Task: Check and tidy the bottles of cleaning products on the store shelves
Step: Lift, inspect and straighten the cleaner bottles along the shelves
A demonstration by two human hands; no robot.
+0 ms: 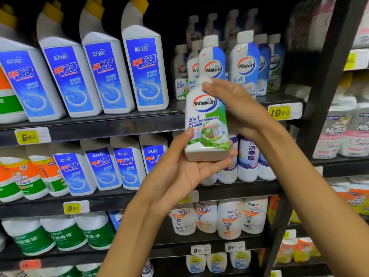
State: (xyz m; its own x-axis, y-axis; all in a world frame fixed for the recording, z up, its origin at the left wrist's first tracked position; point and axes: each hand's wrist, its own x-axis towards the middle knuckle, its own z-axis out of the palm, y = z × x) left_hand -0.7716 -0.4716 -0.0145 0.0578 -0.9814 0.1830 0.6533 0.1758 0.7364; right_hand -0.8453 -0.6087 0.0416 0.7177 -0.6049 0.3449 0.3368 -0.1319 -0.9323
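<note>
A white and green Walch washing machine cleaner bottle (206, 124) is held upright in front of the shelves, label toward me. My left hand (185, 168) cups its base from below, thumb on the label's left side. My right hand (237, 104) grips its neck and back from the right, fingers curled near the cap. Behind it, several more Walch bottles (244, 62) stand in rows on the upper shelf (139, 124).
Tall blue-labelled toilet cleaner bottles (143, 70) fill the upper shelf's left and the shelf below. Mr Muscle bottles (229, 218) and green-labelled bottles (61, 234) stand lower. Yellow price tags (279, 112) line the shelf edges. A black upright post (323, 92) divides off the right bay.
</note>
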